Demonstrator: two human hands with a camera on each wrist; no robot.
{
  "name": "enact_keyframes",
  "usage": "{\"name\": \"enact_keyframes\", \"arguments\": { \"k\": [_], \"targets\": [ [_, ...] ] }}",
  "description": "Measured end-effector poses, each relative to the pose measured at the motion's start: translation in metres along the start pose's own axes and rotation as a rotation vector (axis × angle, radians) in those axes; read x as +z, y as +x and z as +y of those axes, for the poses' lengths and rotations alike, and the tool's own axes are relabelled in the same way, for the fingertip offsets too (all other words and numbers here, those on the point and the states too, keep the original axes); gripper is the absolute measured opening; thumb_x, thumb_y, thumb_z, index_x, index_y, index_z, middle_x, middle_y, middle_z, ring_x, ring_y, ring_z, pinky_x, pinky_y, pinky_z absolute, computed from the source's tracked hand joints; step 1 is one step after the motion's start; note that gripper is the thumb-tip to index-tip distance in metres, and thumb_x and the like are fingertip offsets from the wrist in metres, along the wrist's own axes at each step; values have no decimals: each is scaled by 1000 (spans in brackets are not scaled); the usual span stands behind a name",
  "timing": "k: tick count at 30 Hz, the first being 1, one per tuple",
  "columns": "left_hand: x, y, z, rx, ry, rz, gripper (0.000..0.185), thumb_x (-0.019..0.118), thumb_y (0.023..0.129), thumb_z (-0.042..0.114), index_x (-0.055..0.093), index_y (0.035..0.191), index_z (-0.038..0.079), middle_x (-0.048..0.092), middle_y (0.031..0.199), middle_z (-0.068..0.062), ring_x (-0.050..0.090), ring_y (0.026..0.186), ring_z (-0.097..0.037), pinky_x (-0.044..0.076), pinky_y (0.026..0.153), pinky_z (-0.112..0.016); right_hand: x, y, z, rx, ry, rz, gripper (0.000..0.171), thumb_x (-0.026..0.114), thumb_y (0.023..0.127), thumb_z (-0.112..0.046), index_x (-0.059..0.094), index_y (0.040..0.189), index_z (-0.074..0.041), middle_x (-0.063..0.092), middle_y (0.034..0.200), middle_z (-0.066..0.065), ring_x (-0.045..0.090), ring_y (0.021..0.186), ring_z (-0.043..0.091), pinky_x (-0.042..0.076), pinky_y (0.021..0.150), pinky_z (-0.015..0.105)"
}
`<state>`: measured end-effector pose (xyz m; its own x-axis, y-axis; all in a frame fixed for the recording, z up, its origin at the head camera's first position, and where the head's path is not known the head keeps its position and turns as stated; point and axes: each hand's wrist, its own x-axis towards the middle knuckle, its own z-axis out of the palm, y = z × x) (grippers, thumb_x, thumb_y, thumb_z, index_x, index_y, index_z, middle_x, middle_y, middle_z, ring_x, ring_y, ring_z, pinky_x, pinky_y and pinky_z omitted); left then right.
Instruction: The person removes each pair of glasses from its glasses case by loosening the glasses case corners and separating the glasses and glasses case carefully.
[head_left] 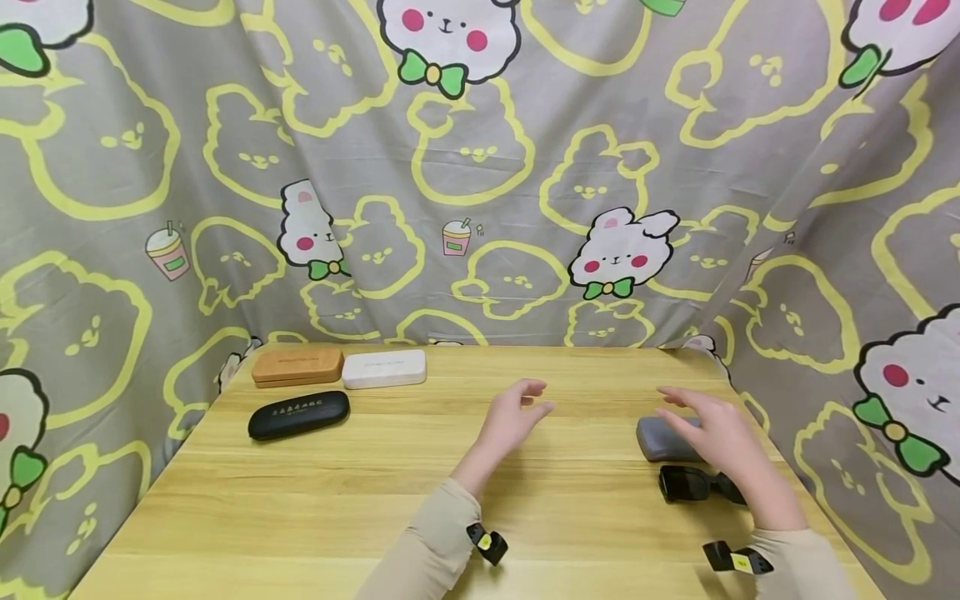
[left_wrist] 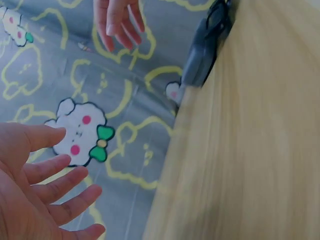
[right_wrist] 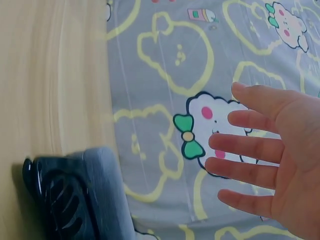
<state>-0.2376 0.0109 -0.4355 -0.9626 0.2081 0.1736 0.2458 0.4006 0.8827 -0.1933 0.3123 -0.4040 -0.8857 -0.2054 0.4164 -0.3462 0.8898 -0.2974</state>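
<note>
Hands [head_left: 514,417] [head_left: 716,429] well apart above table [head_left: 585,508]

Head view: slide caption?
Empty hands over a wooden table: three cases at left, gray case and black sunglasses at right.

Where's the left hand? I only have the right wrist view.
Observer: Over the table in the head view; that left hand holds nothing.
Operator: Any cases besides the gray case by the sunglasses?
Observer: Three, toward the table's left end: a brown case, a white case and a black case.
Operator: Which of those is nearest the person?
Observer: The black case; the brown and white ones sit side by side farther back.
</note>
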Motion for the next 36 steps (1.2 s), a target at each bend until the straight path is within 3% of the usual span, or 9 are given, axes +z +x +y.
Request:
{"name": "enact_keyframes", "arguments": {
  "k": [10, 16, 30, 36],
  "targets": [
    [-38, -2, -11, 20, 36, 38, 40, 66, 93, 27, 61, 128, 9, 65, 128, -13, 61, 117, -37, 50, 99, -48, 7, 12, -17, 14, 18, -73, 49, 61, 95, -39, 58, 134, -9, 68, 124, 13, 63, 112, 39, 50, 88, 58],
    [-59, -4, -18, 19, 63, 51, 39, 66, 93, 25, 62, 128, 9, 64, 129, -13, 60, 119, -37, 50, 100, -48, 16, 19, -28, -31, 30, -60, 47, 65, 93, -32, 60, 132, -6, 67, 125, 15, 61, 115, 40, 49, 92, 58],
    [-110, -7, -23, 5, 130, 60, 44, 65, 93, 33, 59, 132, 12, 62, 134, -8, 57, 123, -33, 48, 102, -49, 36, 32, -54, -65, 74, -70, 51, 65, 92, -37, 57, 136, -13, 63, 132, 13, 59, 121, 37, 48, 97, 56],
    [-129, -4, -32, 41, 178, 52, 44, 64, 93, 36, 59, 132, 15, 62, 134, -8, 58, 123, -33, 49, 101, -49, 43, 39, -64, -89, 95, -79, 51, 65, 92, -38, 57, 137, -14, 63, 133, 12, 58, 122, 36, 48, 98, 56]
  ]
}}
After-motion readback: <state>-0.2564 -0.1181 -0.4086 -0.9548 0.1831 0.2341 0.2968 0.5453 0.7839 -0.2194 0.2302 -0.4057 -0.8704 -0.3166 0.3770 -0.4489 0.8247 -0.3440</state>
